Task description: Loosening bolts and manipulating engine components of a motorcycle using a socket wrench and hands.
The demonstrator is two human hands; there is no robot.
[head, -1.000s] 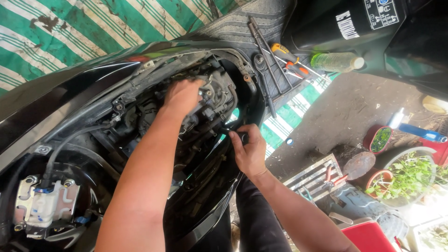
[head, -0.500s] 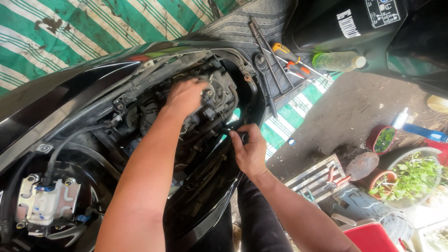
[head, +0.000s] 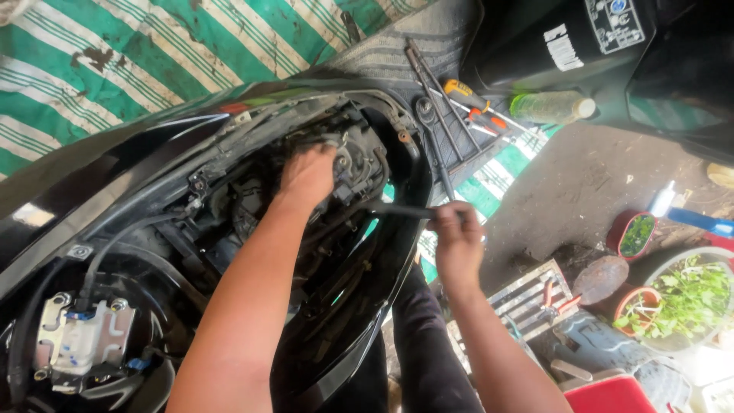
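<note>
Head view: right hand (head: 457, 243) fingers wrap black tool handle (head: 397, 210)

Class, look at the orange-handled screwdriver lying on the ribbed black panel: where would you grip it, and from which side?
Grip the orange-handled screwdriver by its thick handle, coming from above. It lies flat on the ribbed black panel, so only its top is free. The slim shaft points toward the green bottle, among other tools, so it gives fingers less room.
</note>
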